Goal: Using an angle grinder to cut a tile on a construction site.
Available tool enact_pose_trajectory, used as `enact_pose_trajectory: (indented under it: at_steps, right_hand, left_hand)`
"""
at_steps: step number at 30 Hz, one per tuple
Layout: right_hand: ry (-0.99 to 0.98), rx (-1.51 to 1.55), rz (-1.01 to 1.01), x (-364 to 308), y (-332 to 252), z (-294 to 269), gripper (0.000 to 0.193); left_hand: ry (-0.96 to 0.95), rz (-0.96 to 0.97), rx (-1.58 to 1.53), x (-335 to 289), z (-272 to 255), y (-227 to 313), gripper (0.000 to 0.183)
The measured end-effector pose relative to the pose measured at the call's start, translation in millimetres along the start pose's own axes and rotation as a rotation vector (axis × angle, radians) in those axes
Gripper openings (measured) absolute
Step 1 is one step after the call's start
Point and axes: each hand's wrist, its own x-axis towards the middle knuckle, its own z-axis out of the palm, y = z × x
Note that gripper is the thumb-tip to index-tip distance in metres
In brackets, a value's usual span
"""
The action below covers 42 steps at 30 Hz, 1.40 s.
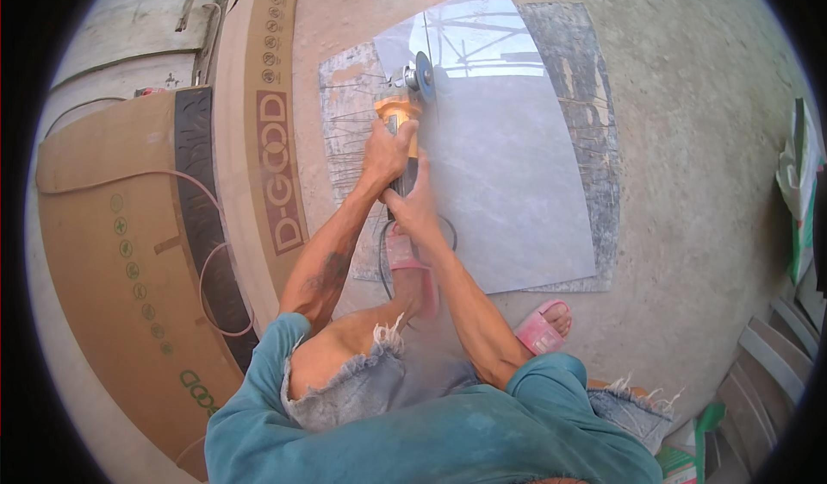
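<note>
Gripping a yellow power grinder (395, 112) firmly, with the left hand (388, 149) closed around its yellow body and the right hand (418, 208) closed around its dark rear end. Holding the grinder over the left part of a large glossy grey tile (508, 174), with its round blue disc (425, 76) on edge, in line with a dark line in the tile. Showing scuffed boards (593, 135) beneath the tile, poking out left and right. Bending over the tile's near edge in pink slippers (541, 332). Flanked, left of the tile, by long brown cartons (121, 225).

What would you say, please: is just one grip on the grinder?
No, the left grip and the right grip both hold the grinder.
</note>
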Motion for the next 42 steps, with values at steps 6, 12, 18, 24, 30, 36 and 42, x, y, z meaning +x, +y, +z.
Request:
enact_pose_trajectory:
  at_steps: [6, 12, 18, 24, 30, 36, 42]
  right_hand:
    - [0.032, -0.014, -0.018, 5.7, 5.7, -9.2, 0.099]
    - [-0.086, 0.081, 0.124, -7.6, -12.5, -12.7, 0.103]
    - [0.01, -0.024, 0.013, -15.7, 3.0, -10.4, 0.101]
    - [0.0, -0.007, 0.004, -15.0, 12.1, -13.3, 0.102]
    - [-0.023, -0.006, 0.014, -22.5, 15.9, -10.5, 0.103]
    - [-0.028, -0.009, 0.018, -30.6, 19.5, -14.0, 0.103]
    - [-0.034, -0.028, 0.059, -37.5, 16.1, -20.8, 0.104]
  left_hand:
    - [-0.025, -0.04, 0.0, -5.9, 3.3, 25.9, 0.081]
    - [-0.029, -0.034, 0.064, -12.7, -0.6, 14.9, 0.087]
    - [-0.018, -0.016, 0.026, -18.8, 6.0, 4.1, 0.087]
    - [-0.017, -0.021, 0.044, -22.8, 8.6, 4.4, 0.086]
    - [-0.025, -0.016, 0.051, -27.6, 7.2, -2.7, 0.086]
    - [-0.027, -0.002, 0.04, -35.6, 10.1, -8.0, 0.085]
    - [-0.028, -0.007, 0.031, -42.1, 13.2, -6.2, 0.085]
